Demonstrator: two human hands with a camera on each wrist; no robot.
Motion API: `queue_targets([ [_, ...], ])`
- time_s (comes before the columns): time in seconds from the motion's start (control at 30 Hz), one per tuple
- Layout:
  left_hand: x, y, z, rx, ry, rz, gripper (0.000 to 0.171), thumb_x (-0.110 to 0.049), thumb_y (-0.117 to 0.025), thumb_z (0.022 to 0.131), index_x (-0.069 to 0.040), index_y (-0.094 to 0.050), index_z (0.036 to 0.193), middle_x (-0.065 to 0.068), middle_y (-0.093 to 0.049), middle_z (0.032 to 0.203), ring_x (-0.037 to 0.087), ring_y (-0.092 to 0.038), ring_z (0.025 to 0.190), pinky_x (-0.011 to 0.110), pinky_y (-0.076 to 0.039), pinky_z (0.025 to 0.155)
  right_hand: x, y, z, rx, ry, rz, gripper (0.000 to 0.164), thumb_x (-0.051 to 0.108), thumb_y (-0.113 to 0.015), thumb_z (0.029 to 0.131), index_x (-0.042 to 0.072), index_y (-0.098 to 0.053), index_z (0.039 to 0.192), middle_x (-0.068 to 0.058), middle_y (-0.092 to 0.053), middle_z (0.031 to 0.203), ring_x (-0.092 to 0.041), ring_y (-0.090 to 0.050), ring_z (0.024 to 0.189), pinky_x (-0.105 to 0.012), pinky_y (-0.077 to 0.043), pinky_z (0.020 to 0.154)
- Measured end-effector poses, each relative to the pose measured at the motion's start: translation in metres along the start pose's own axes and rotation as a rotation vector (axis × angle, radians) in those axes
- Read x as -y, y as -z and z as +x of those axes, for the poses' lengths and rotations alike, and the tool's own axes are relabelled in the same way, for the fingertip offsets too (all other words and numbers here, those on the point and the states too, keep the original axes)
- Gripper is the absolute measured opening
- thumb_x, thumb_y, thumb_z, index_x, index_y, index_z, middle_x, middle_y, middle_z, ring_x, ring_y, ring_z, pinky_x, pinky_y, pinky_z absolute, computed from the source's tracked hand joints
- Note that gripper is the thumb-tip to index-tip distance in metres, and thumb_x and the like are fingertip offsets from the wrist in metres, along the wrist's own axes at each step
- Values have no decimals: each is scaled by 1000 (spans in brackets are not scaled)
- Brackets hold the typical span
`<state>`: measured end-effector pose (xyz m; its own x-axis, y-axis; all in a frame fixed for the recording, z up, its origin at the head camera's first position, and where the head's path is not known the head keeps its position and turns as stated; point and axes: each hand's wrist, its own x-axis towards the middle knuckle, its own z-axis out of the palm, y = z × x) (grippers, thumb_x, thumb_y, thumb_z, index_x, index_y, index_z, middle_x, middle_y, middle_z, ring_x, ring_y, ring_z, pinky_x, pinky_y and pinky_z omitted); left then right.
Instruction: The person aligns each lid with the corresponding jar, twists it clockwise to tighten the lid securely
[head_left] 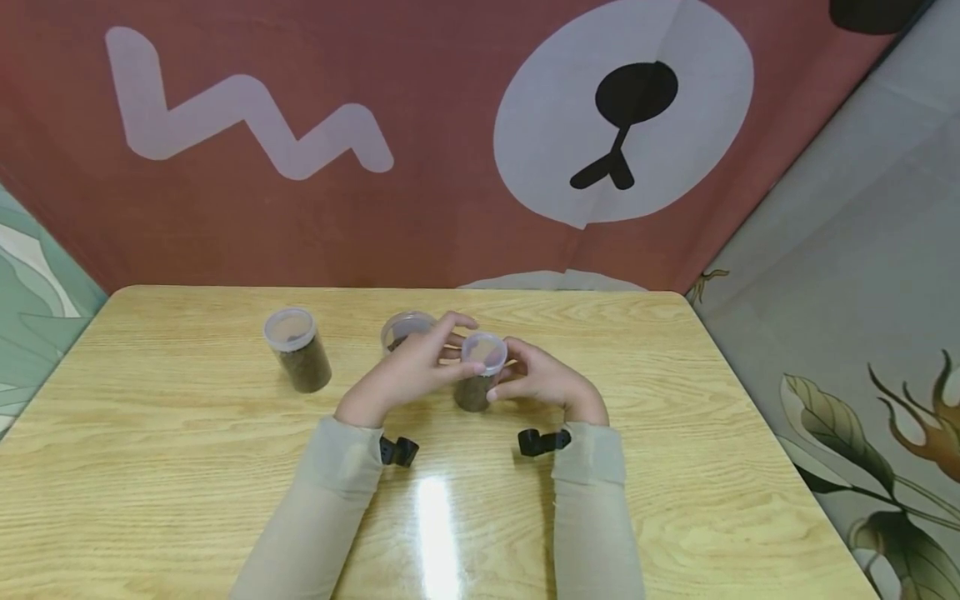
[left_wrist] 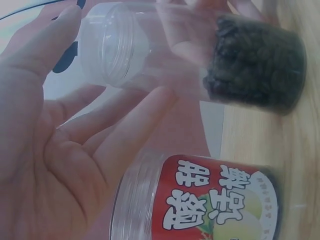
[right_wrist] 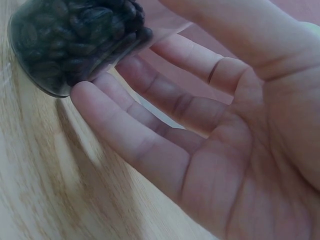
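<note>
A clear plastic jar (head_left: 472,394) with a translucent lid (head_left: 487,350) stands between the hands, its lower part filled with dark beans or seeds (right_wrist: 80,42). My right hand (head_left: 551,383) holds the jar's side between thumb and fingers. With its thumb (left_wrist: 62,32) at the lid and its other fingers spread fairly straight beside the jar, my left hand (head_left: 408,371) touches it lightly. Partly behind the left hand is another clear jar (head_left: 397,323). Its red label (left_wrist: 192,200) with white characters shows in the left wrist view.
A third lidded jar (head_left: 306,362), full of brown contents, stands on the left of the wooden table (head_left: 187,483). A red patterned cloth (head_left: 420,217) hangs behind the table's far edge. Each wrist carries a small black camera (head_left: 397,452).
</note>
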<state>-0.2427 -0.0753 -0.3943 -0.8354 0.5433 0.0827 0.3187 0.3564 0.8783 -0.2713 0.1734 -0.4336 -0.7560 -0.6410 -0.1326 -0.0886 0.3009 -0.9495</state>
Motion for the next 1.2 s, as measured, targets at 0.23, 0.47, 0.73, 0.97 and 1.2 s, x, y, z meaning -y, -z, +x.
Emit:
queue_targets([
  [0.23, -1, -2, 0, -27, 10, 19, 48, -36, -71, 96, -14, -46, 130, 13, -64, 129, 25, -61, 123, 46, -52, 102, 0, 0, 0, -4, -10, 7, 55, -1, -79, 87, 1, -52, 135, -9, -61, 119, -27, -65, 103, -36, -55, 87],
  [0.47, -1, 0, 0, 2, -16, 24, 46, -34, -67, 98, -15, -47, 136, 11, -64, 132, 24, -60, 126, 42, -53, 102, 0, 1, -1, 3, 11, -3, 56, -2, -78, 86, -1, -51, 135, -12, -61, 120, -27, -64, 103, -36, -55, 87],
  [0.73, -1, 3, -1, 35, -6, 41, 51, -33, -63, 101, -16, -46, 145, 9, -60, 138, 25, -57, 130, 45, -51, 104, 1, 0, -1, 3, 15, -13, 56, -1, -78, 87, 0, -50, 136, -12, -60, 121, -30, -64, 102, -36, -55, 87],
  [0.97, 1, 1, -1, 27, -5, 9, 56, -34, -68, 99, -12, -46, 146, 10, -60, 138, 25, -58, 128, 41, -52, 103, 1, -1, -2, 5, 3, -2, 52, 1, -78, 88, 2, -52, 133, -10, -61, 120, -29, -65, 102, -36, -55, 87],
  [1.2, -2, -2, -1, -17, 42, -19, 60, -38, -74, 94, -13, -44, 141, 11, -63, 132, 22, -59, 125, 41, -53, 100, 1, 0, -1, 18, 11, 8, 52, 0, -77, 88, -2, -51, 133, -11, -61, 118, -28, -64, 103, -36, -55, 87],
])
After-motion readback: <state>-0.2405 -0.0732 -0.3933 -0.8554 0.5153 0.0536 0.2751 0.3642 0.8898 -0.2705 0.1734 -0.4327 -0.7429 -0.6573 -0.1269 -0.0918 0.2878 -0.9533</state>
